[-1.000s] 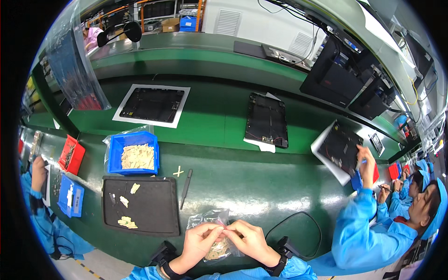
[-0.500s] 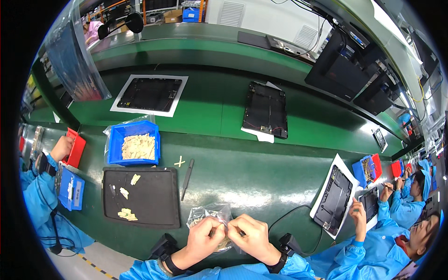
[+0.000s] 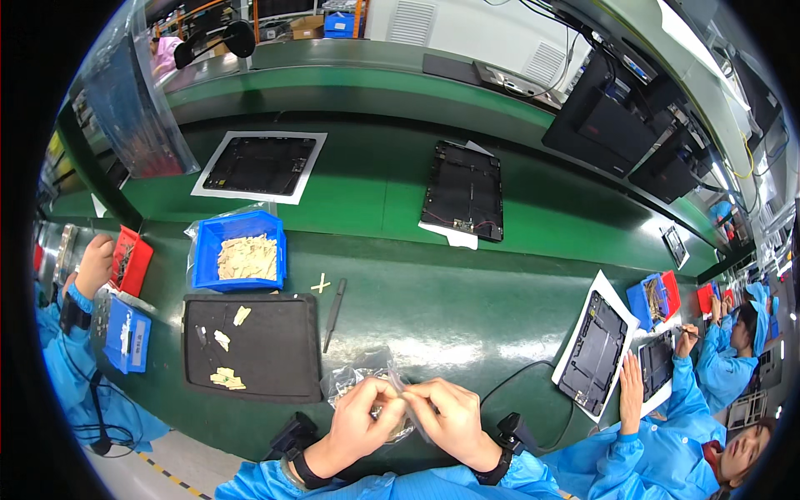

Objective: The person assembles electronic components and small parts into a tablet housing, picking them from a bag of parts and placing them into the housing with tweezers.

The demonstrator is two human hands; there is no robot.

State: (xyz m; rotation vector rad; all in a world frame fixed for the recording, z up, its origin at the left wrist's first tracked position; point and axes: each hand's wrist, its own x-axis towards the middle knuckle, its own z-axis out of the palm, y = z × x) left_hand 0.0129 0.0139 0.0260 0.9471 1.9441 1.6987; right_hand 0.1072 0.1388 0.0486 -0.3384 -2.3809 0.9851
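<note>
While both hands meet over the clear plastic bag [image 3: 367, 387], left hand [image 3: 362, 417] & right hand [image 3: 450, 417] fingers pinch its top edge shut-tight, prob. to pull it apart, w/ the black tray [image 3: 267, 350] close by on the bench [image 3: 467, 308].

L hand [image 3: 362, 414] + R hand [image 3: 450, 417] together at centre, fingertips pinched (wrists banded).

Clear crinkled plastic bag [image 3: 367, 385], small parts inside, pinched above green table edge.
</note>
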